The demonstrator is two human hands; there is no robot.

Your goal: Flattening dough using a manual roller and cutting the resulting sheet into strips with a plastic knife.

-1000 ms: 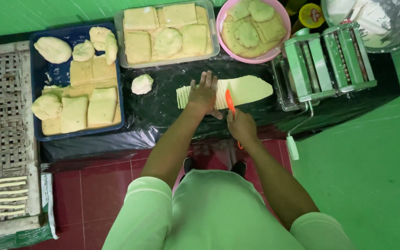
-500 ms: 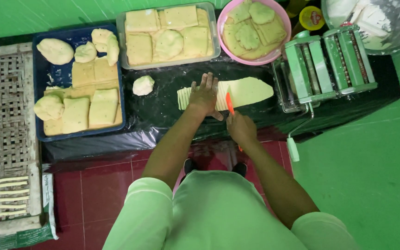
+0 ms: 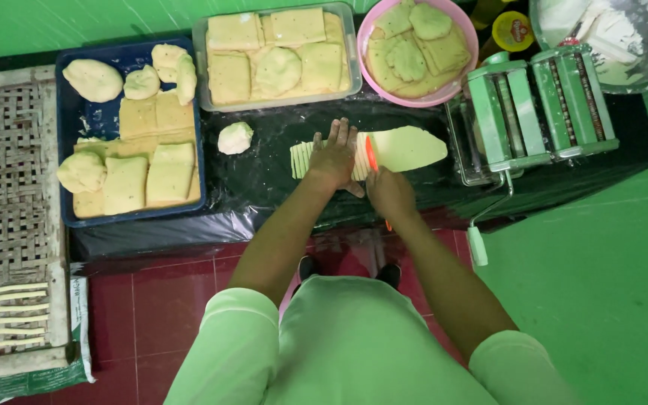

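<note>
The left hand (image 3: 334, 156) lies flat, fingers spread, pressing on the cut strips (image 3: 301, 159) of a dough sheet (image 3: 406, 147). Just beside it, the right hand (image 3: 390, 191) is closed around an orange knife (image 3: 371, 154), whose blade stands on the sheet. A dough ball (image 3: 235, 138) sits left of the left hand. Beyond the hands are a clear tray (image 3: 348, 45) and a pink bowl (image 3: 468, 60) of dough pieces; a green pasta roller (image 3: 538, 105) stands right of the right hand.
</note>
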